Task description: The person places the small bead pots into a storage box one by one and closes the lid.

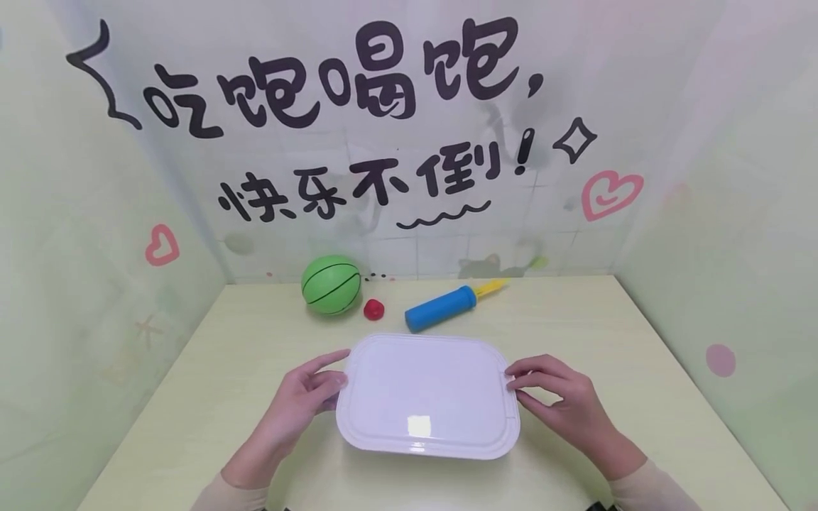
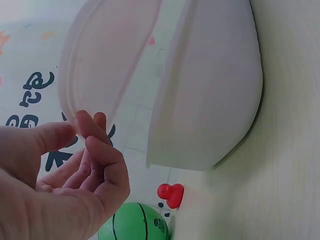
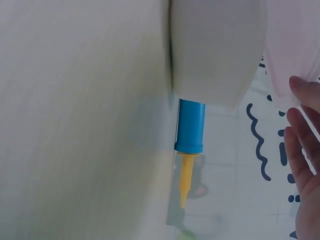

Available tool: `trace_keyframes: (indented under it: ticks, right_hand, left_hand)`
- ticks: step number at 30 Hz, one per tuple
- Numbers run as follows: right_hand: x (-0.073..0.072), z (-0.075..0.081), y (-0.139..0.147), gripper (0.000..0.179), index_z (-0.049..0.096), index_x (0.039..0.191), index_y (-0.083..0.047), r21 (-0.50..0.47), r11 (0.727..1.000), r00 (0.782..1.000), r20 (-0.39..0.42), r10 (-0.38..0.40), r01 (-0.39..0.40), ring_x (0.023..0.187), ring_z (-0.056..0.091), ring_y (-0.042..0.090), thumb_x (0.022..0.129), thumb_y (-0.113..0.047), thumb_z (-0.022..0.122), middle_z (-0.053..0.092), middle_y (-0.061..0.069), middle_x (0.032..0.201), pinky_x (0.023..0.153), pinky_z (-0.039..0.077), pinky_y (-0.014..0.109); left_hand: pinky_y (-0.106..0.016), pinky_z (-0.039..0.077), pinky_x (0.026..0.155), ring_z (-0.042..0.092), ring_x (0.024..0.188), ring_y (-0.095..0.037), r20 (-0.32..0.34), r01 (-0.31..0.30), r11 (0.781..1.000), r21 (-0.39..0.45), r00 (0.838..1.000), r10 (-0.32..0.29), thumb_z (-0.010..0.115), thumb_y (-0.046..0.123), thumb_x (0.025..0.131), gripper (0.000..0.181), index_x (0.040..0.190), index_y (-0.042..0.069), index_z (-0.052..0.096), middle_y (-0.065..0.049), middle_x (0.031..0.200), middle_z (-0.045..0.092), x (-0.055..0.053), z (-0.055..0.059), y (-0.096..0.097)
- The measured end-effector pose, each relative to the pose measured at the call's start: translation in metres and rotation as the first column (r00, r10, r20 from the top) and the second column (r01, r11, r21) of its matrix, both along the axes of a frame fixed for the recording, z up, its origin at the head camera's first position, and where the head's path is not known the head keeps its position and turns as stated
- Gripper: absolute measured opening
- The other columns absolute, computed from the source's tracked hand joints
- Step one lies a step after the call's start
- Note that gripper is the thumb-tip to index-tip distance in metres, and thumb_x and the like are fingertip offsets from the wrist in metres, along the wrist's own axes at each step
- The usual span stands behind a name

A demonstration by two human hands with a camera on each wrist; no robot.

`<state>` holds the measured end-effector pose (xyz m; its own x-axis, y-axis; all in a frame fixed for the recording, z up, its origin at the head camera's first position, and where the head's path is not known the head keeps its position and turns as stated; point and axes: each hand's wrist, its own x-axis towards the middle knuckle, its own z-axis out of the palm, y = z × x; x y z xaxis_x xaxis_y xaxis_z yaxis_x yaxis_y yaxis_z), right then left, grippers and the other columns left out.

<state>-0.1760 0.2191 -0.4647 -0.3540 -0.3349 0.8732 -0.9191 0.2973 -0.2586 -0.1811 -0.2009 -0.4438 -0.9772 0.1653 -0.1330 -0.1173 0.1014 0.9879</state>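
Observation:
A white rectangular lid (image 1: pixel 422 390) with rounded corners is held level across the front middle of the table, in the head view. My left hand (image 1: pixel 294 404) pinches its left edge between thumb and fingers. At the opposite edge, my right hand (image 1: pixel 569 404) grips it with thumb and fingertips. Below the lid stands a white box (image 2: pixel 215 85) on the table, seen in both wrist views with a gap between its rim and the lid. In the head view the lid hides this box.
Behind the lid, a green ball (image 1: pixel 331 285) sits at the back left beside a small red rubber duck (image 1: pixel 373 309). A blue hand pump (image 1: pixel 441 309) with a yellow nozzle lies at the back, right of the duck. A printed curtain (image 1: pixel 415 248) closes off the table's back edge.

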Motion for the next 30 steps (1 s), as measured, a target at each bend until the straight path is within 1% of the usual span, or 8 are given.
trace_keyframes:
  ticks: [4,7,12,15,18,24,27,30]
  right_hand:
    - [0.0,0.009,-0.001,0.009,0.079,0.091,-0.001,-0.048,0.998,0.998,-0.058,0.034,-0.037,0.087,0.069,0.023,0.093,-0.01,0.077,0.074,0.016,0.096,0.085,0.057,0.014]
    - [0.002,0.015,-0.002,0.007,0.079,0.092,0.0,-0.074,0.997,0.997,-0.067,0.032,-0.037,0.087,0.07,0.022,0.091,-0.007,0.079,0.075,0.016,0.095,0.086,0.057,0.015]
    - [0.006,0.021,-0.002,0.01,0.078,0.093,0.004,-0.129,0.991,0.999,-0.033,0.036,-0.04,0.092,0.073,0.019,0.089,-0.006,0.081,0.077,0.017,0.096,0.089,0.058,0.015]
    - [0.007,0.022,-0.002,0.012,0.077,0.094,0.006,-0.161,0.986,0.999,0.003,0.049,-0.048,0.095,0.074,0.016,0.086,-0.002,0.082,0.077,0.018,0.097,0.084,0.059,0.015]
    - [0.008,0.024,-0.002,0.013,0.077,0.096,0.005,-0.177,0.984,0.998,0.046,0.045,-0.037,0.095,0.073,0.014,0.085,0.001,0.082,0.077,0.017,0.098,0.076,0.059,0.014]
    - [0.013,0.027,-0.005,0.026,0.077,0.099,0.001,-0.204,0.977,0.99,0.134,-0.042,0.069,0.08,0.066,0.006,0.076,0.008,0.086,0.075,0.008,0.087,0.073,0.056,0.012]
    - [0.017,0.027,-0.008,0.04,0.078,0.101,-0.001,-0.211,0.963,0.973,0.195,-0.125,0.166,0.075,0.063,0.004,0.066,0.016,0.086,0.073,0.004,0.083,0.073,0.056,0.011]
    - [0.02,0.027,-0.011,0.052,0.076,0.109,0.004,-0.212,0.951,0.952,0.255,-0.17,0.227,0.074,0.066,0.003,0.061,0.024,0.084,0.075,0.006,0.085,0.073,0.058,0.011]
  left_hand:
    - [-0.033,0.064,0.085,0.074,0.096,-0.019,-0.032,-0.009,1.0,-0.015,0.999,0.009,0.065,0.011,0.101,0.04,0.14,0.01,0.058,-0.014,0.116,0.074,0.002,-0.002,0.002]
    - [-0.033,0.064,0.086,0.073,0.097,-0.02,-0.07,-0.02,0.999,-0.027,0.997,0.018,0.062,0.013,0.103,0.032,0.134,0.006,0.062,-0.013,0.12,0.073,0.003,-0.001,0.003]
    - [-0.03,0.063,0.087,0.073,0.1,-0.016,-0.142,-0.039,0.997,-0.072,0.989,0.028,0.062,0.006,0.101,0.028,0.129,0.006,0.066,-0.014,0.122,0.072,0.005,0.004,0.005]
    - [-0.024,0.061,0.089,0.072,0.102,-0.012,-0.21,-0.074,0.991,-0.112,0.976,0.049,0.065,0.002,0.098,0.029,0.126,0.006,0.068,-0.014,0.121,0.072,0.007,0.009,0.006]
    - [-0.021,0.06,0.09,0.071,0.102,-0.009,-0.253,-0.109,0.988,-0.108,0.964,0.079,0.068,-0.001,0.095,0.03,0.124,0.003,0.068,-0.012,0.12,0.073,0.009,0.014,0.007]
    - [-0.027,0.063,0.072,0.07,0.079,-0.013,-0.233,-0.122,0.992,-0.029,0.966,0.112,0.074,0.005,0.094,0.023,0.116,0.001,0.069,-0.005,0.098,0.075,0.012,0.021,0.005]
    - [-0.03,0.063,0.065,0.067,0.07,-0.017,-0.223,-0.128,0.992,-0.006,0.967,0.123,0.077,0.013,0.094,0.023,0.113,0.001,0.07,-0.007,0.086,0.073,0.012,0.022,0.005]
    - [-0.031,0.063,0.06,0.067,0.068,-0.016,-0.228,-0.13,0.991,0.004,0.965,0.128,0.078,0.014,0.093,0.025,0.113,0.0,0.071,-0.006,0.086,0.072,0.013,0.022,0.006]
